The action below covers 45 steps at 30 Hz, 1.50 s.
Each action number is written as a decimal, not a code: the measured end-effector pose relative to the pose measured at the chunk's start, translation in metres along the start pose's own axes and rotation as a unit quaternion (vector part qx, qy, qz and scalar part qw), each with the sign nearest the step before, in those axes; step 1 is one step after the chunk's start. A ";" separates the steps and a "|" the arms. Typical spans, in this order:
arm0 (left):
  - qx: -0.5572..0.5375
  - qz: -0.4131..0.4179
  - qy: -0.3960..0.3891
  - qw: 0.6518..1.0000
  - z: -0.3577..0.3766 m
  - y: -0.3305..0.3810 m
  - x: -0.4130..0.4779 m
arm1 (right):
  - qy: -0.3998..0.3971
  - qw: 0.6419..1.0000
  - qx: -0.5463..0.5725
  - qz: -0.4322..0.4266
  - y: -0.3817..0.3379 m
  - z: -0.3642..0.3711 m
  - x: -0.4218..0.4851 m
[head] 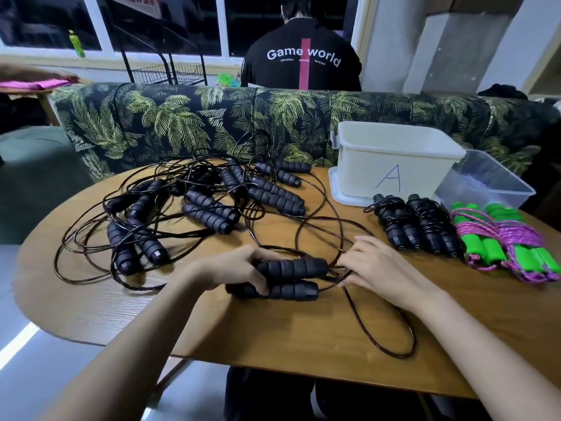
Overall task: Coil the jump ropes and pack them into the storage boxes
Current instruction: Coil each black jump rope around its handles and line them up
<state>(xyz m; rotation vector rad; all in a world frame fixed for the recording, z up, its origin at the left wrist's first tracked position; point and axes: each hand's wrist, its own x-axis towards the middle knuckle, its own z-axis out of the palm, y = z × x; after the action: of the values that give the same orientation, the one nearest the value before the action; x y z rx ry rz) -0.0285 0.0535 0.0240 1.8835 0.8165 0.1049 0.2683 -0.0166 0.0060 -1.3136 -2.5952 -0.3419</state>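
A wooden surface carries everything, and the white box marked "A" stands lid-down at its far right. Well to the left of the white box lies a loose tangle of black jump ropes, handles and thin cords crossing one another. Nearer the person, and still left of the white box, the left hand grips a pair of black handles lying side by side on the surface, its fingers curled round them.

A thin cord runs from the handle ends and loops toward the near edge, below the white box. The right hand sits straight in front of the white box, palm down. Its fingers reach the cord by the handle ends, but I cannot tell whether they pinch it or only rest on it.

Just in front of the white box, touching or nearly touching its base, lie two coiled black ropes, each wound round its own handles. To the right of those, in front of the white box's right corner, are green-handled ropes wrapped in pink cord. A clear box stands open against the white box's right side. Behind the white box runs a leaf-print sofa, with a person in a black shirt beyond it, back turned.
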 end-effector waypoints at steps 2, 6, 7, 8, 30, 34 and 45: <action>0.098 0.010 0.069 0.993 0.000 -0.002 0.002 | -0.014 1.000 0.011 0.016 0.001 0.007 -0.006; 0.142 0.063 0.181 0.971 0.000 -0.015 -0.005 | 0.011 0.997 0.060 0.047 0.004 0.015 -0.013; 0.121 0.081 0.196 0.970 0.002 -0.020 -0.007 | 0.014 0.996 0.066 0.053 0.006 0.016 -0.015; 0.114 0.098 0.213 0.965 0.005 -0.025 -0.009 | 0.019 0.996 0.065 0.053 0.007 0.017 -0.016; 0.089 0.085 0.232 0.965 0.027 -0.068 -0.024 | -0.037 0.973 0.208 0.098 -0.034 0.019 -0.015; 0.093 0.080 0.228 0.966 0.027 -0.069 -0.023 | -0.068 0.959 0.249 0.113 -0.030 0.017 -0.021; 0.189 0.165 0.219 0.943 0.039 -0.057 -0.016 | -0.068 0.951 0.116 0.277 -0.043 0.000 -0.026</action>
<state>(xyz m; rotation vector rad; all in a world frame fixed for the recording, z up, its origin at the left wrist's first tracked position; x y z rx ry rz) -0.0521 0.0271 -0.0377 2.3965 0.8479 0.6344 0.2485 -0.0610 -0.0065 -1.9352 -2.1418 0.1507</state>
